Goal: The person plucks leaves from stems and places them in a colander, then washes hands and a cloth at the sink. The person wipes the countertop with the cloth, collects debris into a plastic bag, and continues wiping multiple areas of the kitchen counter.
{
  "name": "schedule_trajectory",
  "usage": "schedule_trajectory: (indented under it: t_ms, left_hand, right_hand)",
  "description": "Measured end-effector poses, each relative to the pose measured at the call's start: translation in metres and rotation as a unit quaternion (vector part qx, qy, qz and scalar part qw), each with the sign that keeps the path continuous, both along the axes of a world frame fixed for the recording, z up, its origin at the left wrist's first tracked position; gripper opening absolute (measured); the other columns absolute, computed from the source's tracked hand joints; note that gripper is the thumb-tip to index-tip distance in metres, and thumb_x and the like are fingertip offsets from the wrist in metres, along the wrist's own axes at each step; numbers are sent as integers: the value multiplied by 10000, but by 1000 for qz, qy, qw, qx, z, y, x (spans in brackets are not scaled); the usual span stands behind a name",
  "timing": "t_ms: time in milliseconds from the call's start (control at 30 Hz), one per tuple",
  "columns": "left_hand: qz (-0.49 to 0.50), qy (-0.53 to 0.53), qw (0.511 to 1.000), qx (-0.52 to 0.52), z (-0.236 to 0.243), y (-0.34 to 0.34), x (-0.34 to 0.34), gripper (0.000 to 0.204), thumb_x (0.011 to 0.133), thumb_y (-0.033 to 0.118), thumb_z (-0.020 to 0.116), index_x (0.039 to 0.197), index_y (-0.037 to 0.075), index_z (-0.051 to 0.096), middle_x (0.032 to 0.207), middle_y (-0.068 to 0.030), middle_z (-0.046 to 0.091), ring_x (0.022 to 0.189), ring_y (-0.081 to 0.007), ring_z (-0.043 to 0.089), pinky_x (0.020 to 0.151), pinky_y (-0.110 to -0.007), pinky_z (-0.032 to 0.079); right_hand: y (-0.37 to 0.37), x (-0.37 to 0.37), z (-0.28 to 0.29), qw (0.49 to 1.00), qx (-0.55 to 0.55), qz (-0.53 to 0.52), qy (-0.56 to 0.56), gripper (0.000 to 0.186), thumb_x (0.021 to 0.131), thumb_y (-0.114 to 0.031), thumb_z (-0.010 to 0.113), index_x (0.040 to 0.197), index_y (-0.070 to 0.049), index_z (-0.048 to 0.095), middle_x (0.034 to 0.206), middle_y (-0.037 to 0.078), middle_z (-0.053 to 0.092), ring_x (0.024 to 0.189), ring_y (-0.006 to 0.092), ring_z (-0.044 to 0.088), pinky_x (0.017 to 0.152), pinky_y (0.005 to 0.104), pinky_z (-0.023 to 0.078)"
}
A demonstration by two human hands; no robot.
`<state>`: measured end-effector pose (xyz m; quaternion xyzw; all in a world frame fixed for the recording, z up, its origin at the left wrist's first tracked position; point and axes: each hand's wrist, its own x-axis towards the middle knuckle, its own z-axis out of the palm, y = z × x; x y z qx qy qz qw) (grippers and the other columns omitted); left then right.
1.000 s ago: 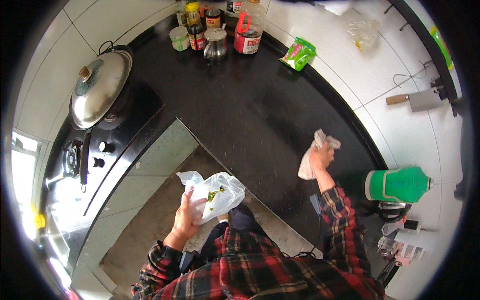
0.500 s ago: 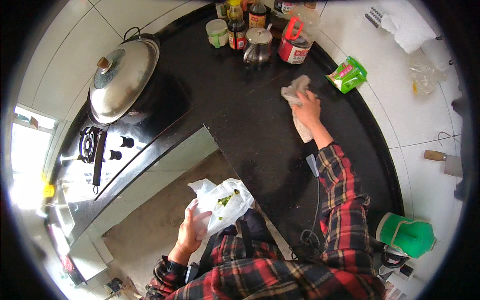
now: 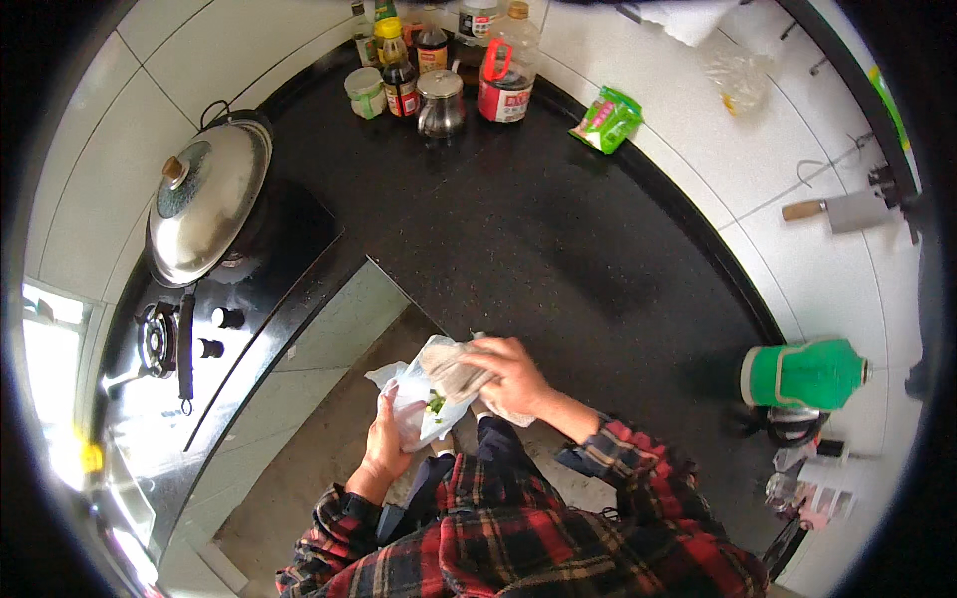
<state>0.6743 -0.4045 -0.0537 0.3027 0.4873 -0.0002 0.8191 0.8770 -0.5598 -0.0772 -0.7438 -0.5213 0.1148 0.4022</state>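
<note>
A white plastic bag (image 3: 407, 411) is held below the front edge of the counter by my left hand (image 3: 384, 442), whose fingers close on its left side. Some chopped green bits (image 3: 436, 403) lie in the bag. My right hand (image 3: 516, 379) grips a crumpled beige cloth (image 3: 451, 369) over the bag's right side, at the counter edge. Part of the bag is hidden by the cloth. Whether cloth and bag touch, I cannot tell.
The black counter (image 3: 598, 299) curves round the corner. Bottles, a steel pot (image 3: 441, 105) and a jar (image 3: 366, 93) stand at the back, near a green packet (image 3: 608, 121). A lidded wok (image 3: 214, 204) sits on the stove at left; a green thermos-like container (image 3: 805, 374) at right.
My right hand has brought the cloth from the far right of the counter back to the edge, over the bag. The whole view has turned somewhat to the right.
</note>
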Motion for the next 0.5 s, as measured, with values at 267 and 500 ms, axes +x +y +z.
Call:
schedule_trajectory:
  t_ms: [267,500]
  left_hand:
    - [-88,-74,989,98,-8,6,-54,582,969,532,346,1464,230,296,1189,-112,610,579,-78,384,503,-211,339]
    - [-76,-48,996,22,-4,5,-58,574,974,544,313,1456,232,305,1195,-136,604,587,-78,400,508,-206,349]
  right_hand:
    - [-85,119,1,894,-134,-405,-138,464,707,-132,664,1158,-77,570,1188,148,560,1057,366,551,871,462,467]
    - [-24,-4,-20,959,-64,-246,-128,397,652,-100,636,1044,-165,629,1061,103,558,895,356,544,752,482,459]
